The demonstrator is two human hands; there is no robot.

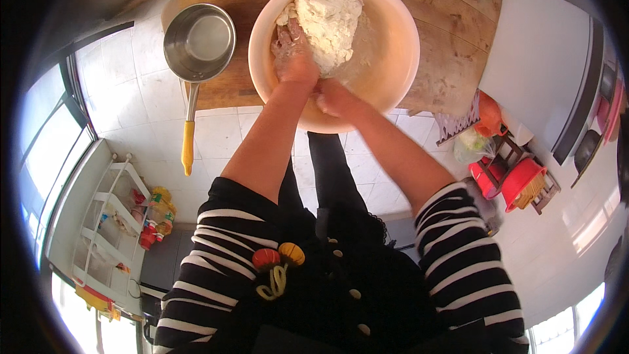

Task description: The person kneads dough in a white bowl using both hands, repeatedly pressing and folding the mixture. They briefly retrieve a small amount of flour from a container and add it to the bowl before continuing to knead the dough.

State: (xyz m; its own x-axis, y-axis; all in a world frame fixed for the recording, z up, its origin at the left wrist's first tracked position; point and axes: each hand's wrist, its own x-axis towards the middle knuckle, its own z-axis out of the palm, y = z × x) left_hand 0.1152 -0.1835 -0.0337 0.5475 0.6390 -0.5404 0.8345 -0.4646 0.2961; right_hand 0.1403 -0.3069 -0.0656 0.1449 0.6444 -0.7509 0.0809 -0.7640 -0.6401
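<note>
A wide, pale pink basin [400,59] stands on the wooden table, its near side reaching past the table edge. Inside, towards the far left, lies a rough, shaggy lump of dough [329,22]. My left hand [294,56] is against the dough's left side, fingers somewhat apart and smeared with sticky dough. Low in the basin, close to my left wrist, my right hand [335,98] has its fingers curled; whether anything is in them is hidden. Wet, floury residue coats the basin floor to the right of the lump.
Left of the basin, a steel saucepan [200,42] holds some liquid, its yellow-tipped handle [188,147] jutting over the edge of the wooden table [442,59]. A white rack [110,206] with bottles stands lower left. To the right are a red basin [523,182] and a white cabinet-like surface [530,49].
</note>
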